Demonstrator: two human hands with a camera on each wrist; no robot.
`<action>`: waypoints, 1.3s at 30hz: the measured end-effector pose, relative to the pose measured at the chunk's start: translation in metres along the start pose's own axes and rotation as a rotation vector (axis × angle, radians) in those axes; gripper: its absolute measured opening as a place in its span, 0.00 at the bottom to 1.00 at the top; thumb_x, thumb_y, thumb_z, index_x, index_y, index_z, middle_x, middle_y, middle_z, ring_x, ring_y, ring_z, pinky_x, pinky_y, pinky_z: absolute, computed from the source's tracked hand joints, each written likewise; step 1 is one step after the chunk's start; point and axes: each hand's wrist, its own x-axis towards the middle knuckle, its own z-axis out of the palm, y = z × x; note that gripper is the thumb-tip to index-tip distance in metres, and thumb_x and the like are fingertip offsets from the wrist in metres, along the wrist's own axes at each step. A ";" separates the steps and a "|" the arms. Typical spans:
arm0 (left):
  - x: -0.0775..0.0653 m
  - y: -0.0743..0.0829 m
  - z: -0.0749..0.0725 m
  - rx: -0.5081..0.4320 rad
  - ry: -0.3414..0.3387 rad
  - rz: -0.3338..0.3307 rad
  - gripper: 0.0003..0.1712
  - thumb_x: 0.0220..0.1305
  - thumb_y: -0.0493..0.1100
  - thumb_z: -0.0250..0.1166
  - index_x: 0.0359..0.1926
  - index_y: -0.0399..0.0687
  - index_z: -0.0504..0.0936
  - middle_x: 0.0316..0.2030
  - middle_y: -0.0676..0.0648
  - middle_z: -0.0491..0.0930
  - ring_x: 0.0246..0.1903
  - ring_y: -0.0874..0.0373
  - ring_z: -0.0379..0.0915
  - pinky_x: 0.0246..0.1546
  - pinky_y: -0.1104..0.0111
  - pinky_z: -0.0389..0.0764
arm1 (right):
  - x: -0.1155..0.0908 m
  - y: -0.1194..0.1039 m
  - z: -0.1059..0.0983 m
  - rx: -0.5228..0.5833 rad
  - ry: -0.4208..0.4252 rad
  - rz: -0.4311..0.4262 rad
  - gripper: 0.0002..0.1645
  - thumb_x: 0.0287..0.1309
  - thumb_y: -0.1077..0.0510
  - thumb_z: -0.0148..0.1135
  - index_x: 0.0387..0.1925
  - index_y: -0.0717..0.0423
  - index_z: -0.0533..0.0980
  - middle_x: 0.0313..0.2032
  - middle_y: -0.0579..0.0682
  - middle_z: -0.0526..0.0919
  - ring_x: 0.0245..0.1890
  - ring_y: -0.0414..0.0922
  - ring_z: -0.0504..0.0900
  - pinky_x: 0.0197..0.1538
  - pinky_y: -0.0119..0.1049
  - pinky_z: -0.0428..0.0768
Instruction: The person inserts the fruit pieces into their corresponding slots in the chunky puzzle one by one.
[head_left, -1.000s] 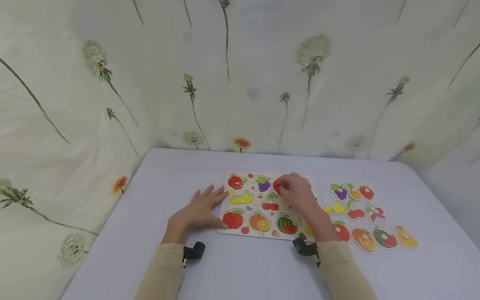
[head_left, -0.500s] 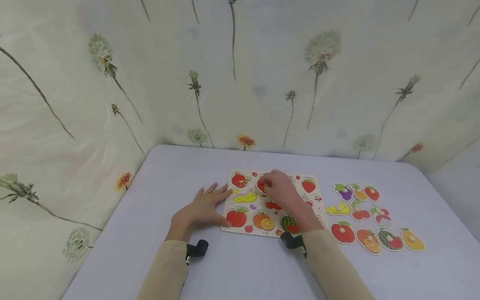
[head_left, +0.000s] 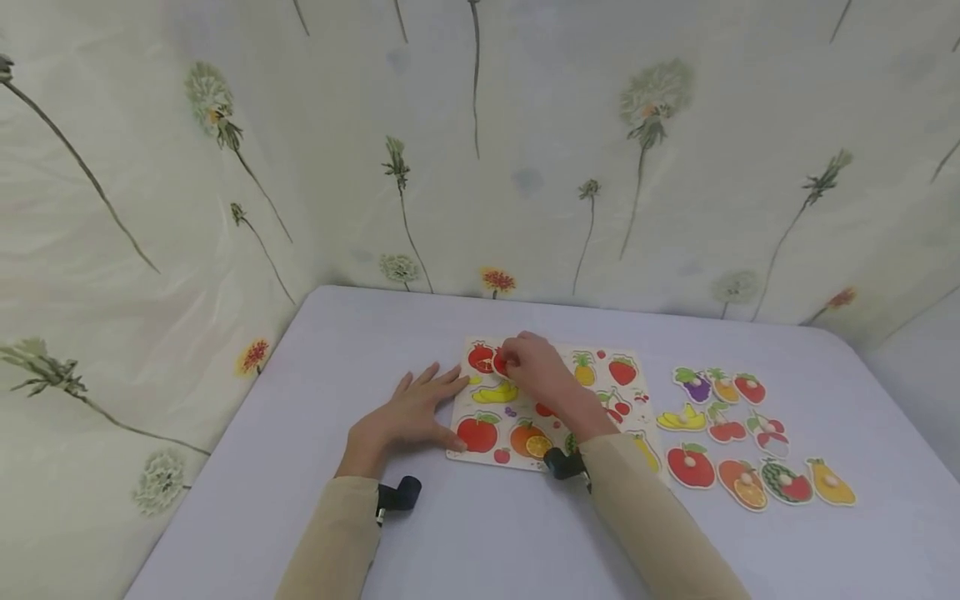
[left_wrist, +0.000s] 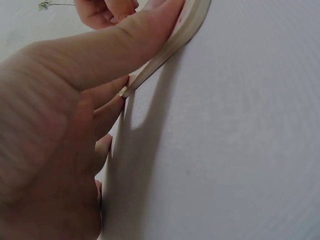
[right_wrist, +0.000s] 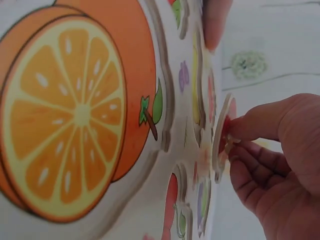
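Observation:
A pale fruit puzzle board with cut-out fruit shapes lies on the table. My right hand pinches a round red fruit puzzle piece by its knob, between thumb and fingers. In the right wrist view the piece stands tilted, just off the board's surface; its printed face is mostly hidden. In the head view it is beside the pomegranate shape at the board's upper left. My left hand lies with fingers spread at the board's left side. Its thumb rests on the board's corner in the left wrist view.
Right of the board lie several knobbed fruit pieces in rows, among them grapes, bananas, an apple, an orange and a pear. A flower-printed cloth hangs behind the table.
My right hand has moved left across the board with the red fruit piece, from the top middle to near the pomegranate shape. The left hand stays at the board's edge.

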 end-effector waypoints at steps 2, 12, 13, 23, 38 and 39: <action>0.001 0.000 0.001 0.007 0.004 0.005 0.58 0.45 0.65 0.76 0.76 0.69 0.58 0.79 0.58 0.50 0.80 0.51 0.32 0.78 0.46 0.32 | 0.003 -0.002 0.002 0.004 -0.008 -0.010 0.09 0.63 0.60 0.63 0.45 0.51 0.82 0.40 0.48 0.79 0.42 0.46 0.74 0.48 0.38 0.79; 0.000 0.000 -0.001 0.015 0.001 0.014 0.58 0.45 0.66 0.76 0.76 0.68 0.58 0.79 0.58 0.50 0.80 0.50 0.32 0.78 0.45 0.32 | 0.020 -0.010 0.013 -0.017 -0.017 -0.043 0.08 0.63 0.59 0.63 0.43 0.50 0.82 0.39 0.47 0.80 0.41 0.45 0.75 0.50 0.38 0.80; 0.001 0.000 -0.001 0.015 -0.001 0.016 0.58 0.45 0.66 0.75 0.76 0.68 0.57 0.79 0.59 0.50 0.80 0.51 0.32 0.78 0.45 0.32 | 0.022 -0.011 0.014 -0.021 -0.016 -0.045 0.07 0.64 0.60 0.63 0.43 0.50 0.82 0.39 0.47 0.80 0.40 0.45 0.75 0.49 0.38 0.79; 0.004 -0.004 0.001 0.034 -0.003 0.028 0.58 0.45 0.67 0.75 0.76 0.68 0.57 0.79 0.58 0.49 0.80 0.51 0.33 0.78 0.45 0.34 | 0.032 -0.021 0.023 -0.055 -0.018 -0.043 0.06 0.65 0.60 0.60 0.40 0.53 0.83 0.37 0.50 0.79 0.38 0.46 0.74 0.47 0.38 0.78; 0.003 -0.005 0.002 0.045 0.008 0.022 0.58 0.45 0.68 0.74 0.76 0.70 0.58 0.79 0.59 0.50 0.80 0.52 0.33 0.78 0.45 0.34 | 0.036 -0.021 0.027 -0.072 -0.014 0.006 0.08 0.68 0.58 0.60 0.45 0.51 0.82 0.39 0.49 0.79 0.41 0.46 0.74 0.49 0.38 0.78; 0.003 -0.005 0.002 0.046 0.008 0.022 0.58 0.45 0.68 0.74 0.76 0.70 0.57 0.79 0.59 0.50 0.80 0.52 0.33 0.78 0.45 0.34 | 0.036 -0.021 0.027 -0.070 -0.014 0.005 0.08 0.68 0.58 0.60 0.45 0.51 0.82 0.39 0.49 0.79 0.41 0.46 0.74 0.49 0.38 0.78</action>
